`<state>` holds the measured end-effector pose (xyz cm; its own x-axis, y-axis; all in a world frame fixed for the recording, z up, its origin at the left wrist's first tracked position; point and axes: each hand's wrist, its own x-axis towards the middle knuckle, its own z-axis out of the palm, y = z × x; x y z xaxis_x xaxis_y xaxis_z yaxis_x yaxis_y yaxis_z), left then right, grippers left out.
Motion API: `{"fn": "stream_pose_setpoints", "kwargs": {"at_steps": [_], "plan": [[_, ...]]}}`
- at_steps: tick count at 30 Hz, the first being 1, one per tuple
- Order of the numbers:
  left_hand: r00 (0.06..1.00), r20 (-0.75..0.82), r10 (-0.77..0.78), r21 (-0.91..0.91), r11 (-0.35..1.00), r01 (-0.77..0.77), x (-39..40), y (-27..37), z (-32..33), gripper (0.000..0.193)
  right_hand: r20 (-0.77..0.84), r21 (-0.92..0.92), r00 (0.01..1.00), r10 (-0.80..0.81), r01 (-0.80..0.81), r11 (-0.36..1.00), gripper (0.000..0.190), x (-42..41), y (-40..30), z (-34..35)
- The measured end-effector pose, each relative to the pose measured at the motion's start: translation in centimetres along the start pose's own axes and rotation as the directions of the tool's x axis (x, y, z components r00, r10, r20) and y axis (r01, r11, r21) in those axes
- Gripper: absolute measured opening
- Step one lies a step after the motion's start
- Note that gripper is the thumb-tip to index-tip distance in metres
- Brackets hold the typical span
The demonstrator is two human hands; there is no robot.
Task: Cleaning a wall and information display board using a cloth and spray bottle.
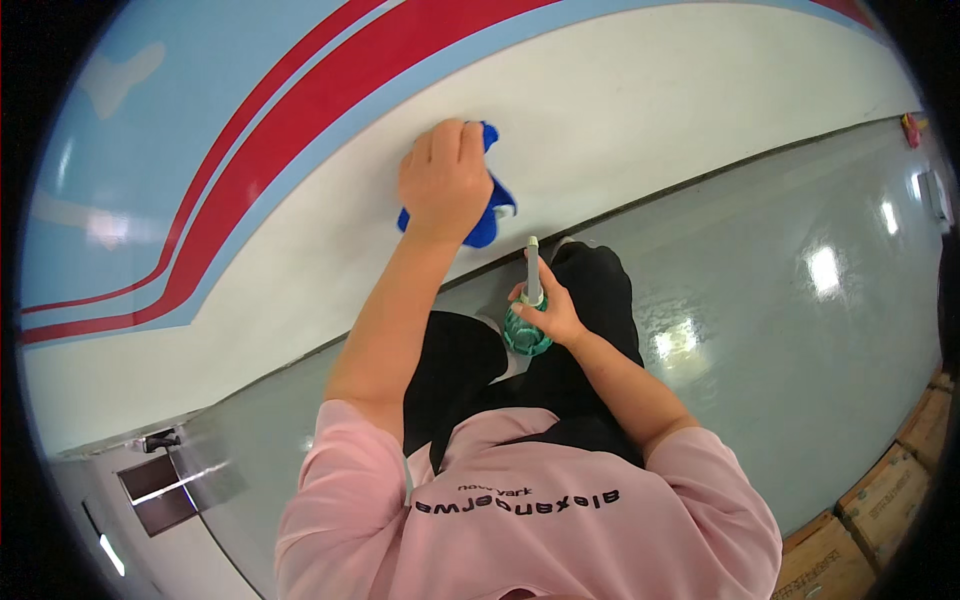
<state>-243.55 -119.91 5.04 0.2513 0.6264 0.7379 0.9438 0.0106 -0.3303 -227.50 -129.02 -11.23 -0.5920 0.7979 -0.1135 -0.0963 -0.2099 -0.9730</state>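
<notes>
My left hand [446,176] presses a blue cloth [484,229] flat against the white lower part of a painted wall [615,105]. The cloth's edges stick out around the fingers and below the palm, and a small pale patch shows at its right corner. Lower down and closer to my body, my right hand [555,307] is wrapped around the neck of a translucent green spray bottle [527,334]. Its grey spray head [533,270] points toward the wall. The bottle is held above the floor, between my bent knees, apart from the wall.
Red stripes [300,127] and a light blue field cover the wall's upper left. Glossy grey floor [750,285] meets the wall along a dark seam. Cardboard boxes [885,502] line the lower right, and a small red object [911,130] lies at the far right near the wall.
</notes>
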Motion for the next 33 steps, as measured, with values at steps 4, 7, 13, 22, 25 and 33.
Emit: {"fn": "stream_pose_setpoints", "kwargs": {"at_steps": [4, 7, 13, 22, 25, 33], "plan": [[0.997, 0.054, -0.049, -0.03, 0.998, 0.051, 0.2, 0.5, -0.1, 0.029, -0.004, 0.0, 1.0, 0.024, -0.024, 1.0, 0.083, -0.3, -0.5, -0.2], [0.997, 0.044, -0.067, -0.024, 0.997, 0.068, -1.0, -1.0, -0.7, 0.03, -0.014, -0.077, 0.999, -0.046, 0.045, 0.996, 0.085, -0.4, 0.1, -0.5], [0.998, 0.023, -0.056, -0.012, 0.998, 0.056, 0.6, 0.3, 0.0, 0.031, 0.003, -0.007, 1.0, -0.01, 0.01, 1.0, 0.085, -0.2, 0.1, -0.2], [0.998, 0.038, -0.048, -0.041, 0.998, 0.049, -0.9, -0.3, 0.2, 0.031, -0.001, -0.026, 1.0, 0.008, -0.008, 1.0, 0.085, 0.0, -0.1, -0.6], [0.999, 0.013, -0.047, -0.037, 0.998, 0.047, 0.1, 0.2, 0.2, 0.03, -0.004, -0.025, 1.0, -0.016, 0.016, 1.0, 0.085, -0.2, 0.4, -0.5], [0.987, 0.158, 0.009, -0.061, 0.998, 0.001, -2.5, 1.8, 2.0, 0.023, -0.016, -0.048, 1.0, -0.01, 0.009, 0.999, 0.085, -0.1, 0.5, -0.6]]}}
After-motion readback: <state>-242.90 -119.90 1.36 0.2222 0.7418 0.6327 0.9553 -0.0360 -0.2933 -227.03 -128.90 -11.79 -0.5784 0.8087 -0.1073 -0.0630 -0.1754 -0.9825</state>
